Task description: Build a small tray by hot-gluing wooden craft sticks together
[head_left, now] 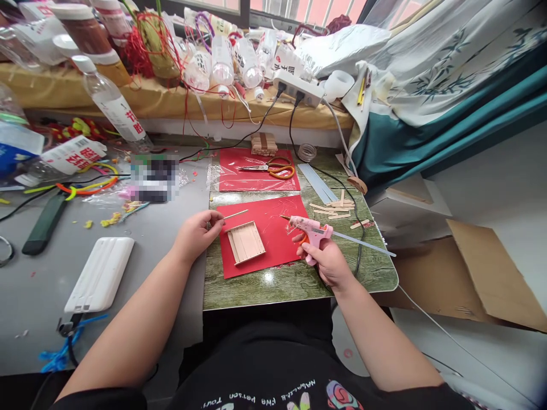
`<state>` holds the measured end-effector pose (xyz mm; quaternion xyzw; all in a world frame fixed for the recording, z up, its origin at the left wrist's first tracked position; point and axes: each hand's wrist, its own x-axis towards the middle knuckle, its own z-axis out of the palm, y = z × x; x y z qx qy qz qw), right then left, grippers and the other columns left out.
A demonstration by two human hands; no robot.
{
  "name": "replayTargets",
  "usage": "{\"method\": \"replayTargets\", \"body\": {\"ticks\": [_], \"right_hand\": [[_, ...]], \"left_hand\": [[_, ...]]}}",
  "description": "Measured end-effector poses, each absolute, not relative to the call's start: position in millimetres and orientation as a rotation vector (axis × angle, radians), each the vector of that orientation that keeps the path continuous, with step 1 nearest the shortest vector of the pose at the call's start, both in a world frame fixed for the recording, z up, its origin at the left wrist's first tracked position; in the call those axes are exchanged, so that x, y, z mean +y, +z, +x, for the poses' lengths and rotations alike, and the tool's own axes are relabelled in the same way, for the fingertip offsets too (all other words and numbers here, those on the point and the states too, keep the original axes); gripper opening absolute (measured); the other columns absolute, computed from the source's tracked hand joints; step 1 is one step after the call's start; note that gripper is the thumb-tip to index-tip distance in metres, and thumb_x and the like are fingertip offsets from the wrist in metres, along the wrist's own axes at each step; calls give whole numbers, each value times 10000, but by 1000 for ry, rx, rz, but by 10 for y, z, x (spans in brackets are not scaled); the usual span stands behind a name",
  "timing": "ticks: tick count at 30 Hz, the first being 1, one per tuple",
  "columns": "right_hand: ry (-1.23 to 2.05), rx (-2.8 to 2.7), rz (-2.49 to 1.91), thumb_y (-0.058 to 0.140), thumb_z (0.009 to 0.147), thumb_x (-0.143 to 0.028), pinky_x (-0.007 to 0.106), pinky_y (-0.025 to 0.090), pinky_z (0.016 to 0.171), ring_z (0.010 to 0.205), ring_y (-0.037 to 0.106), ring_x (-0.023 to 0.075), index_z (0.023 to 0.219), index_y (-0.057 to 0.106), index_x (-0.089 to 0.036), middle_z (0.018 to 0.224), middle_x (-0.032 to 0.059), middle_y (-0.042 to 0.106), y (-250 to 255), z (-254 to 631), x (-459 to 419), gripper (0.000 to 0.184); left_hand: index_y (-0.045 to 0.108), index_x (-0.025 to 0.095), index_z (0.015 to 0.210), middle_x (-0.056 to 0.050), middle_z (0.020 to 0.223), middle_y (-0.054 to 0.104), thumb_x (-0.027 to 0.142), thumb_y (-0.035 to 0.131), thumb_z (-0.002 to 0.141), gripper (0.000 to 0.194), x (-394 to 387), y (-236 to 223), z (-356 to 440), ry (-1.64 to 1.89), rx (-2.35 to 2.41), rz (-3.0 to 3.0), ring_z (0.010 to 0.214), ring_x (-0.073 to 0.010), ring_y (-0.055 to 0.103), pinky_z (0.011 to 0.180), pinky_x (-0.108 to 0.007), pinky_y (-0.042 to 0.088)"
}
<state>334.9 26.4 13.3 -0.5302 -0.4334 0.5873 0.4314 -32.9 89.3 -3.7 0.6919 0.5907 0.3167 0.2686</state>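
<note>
Stick (236, 214) and glue gun (315, 229) held apart
Left hand (199, 232): fingers pinch the stick's end. Right hand (328, 261): fingers wrap the glue gun. Tray (248, 242) lies between, on red sheet (280, 247). Advisable: steady the stick; point nozzle (285, 217) away from fingers.

Stick tray (248, 244) on sheet (277, 246) — scissors (268, 167) behind, loose sticks (337, 206) right, power bank (100, 275) left

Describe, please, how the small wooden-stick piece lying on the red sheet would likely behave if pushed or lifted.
The wooden-stick piece is probably light, being built of thin strips. Lying flat, it should slide rather than roll across the red sheet.
</note>
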Motion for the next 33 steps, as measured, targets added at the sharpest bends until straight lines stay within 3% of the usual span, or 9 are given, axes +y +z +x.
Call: {"method": "replayTargets", "body": {"ticks": [11,17,26,31,33], "right_hand": [[1585,-1015,-1242,829,890,-406,287,519,591,672,669,144,1193,723,-239,1079,77,781,-56,3150,131,362],[1588,-973,-1219,823,888,-413,300,562,644,652,643,127,1161,728,-222,1048,72,772,-139,3203,140,346],[1532,-996,-1296,811,876,-428,277,506,599,675,639,128,1193,710,-218,1081,72,757,-40,3397,173,393],[1424,-1055,-1450,810,875,-467,272,466,556,627,588,138,1143,732,-200,846,36,725,48,3570,212,387],[1386,-1105,-1470,808,883,-463,271,458,533,634,591,137,1254,718,-232,979,56,755,146,3612,200,446]], "left_hand": [[755,240,1013,-36,921,739,455,599,967,269,958,-61,-369,879,1637,1938,866,-197,651,773,-307,492],[725,279,1019,-6,1002,795,489,597,967,252,880,103,-304,505,1766,1858,858,-210,706,727,-309,471],[684,262,994,-14,988,807,511,564,961,278,655,261,-180,407,1763,1713,838,-216,722,687,-301,480],[661,276,1009,9,1003,826,459,552,965,217,524,289,40,329,1640,1626,752,-197,716,645,-304,478],[651,285,1007,22,990,825,431,552,965,182,505,304,117,298,1573,1617,778,-197,723,653,-305,481]]}}
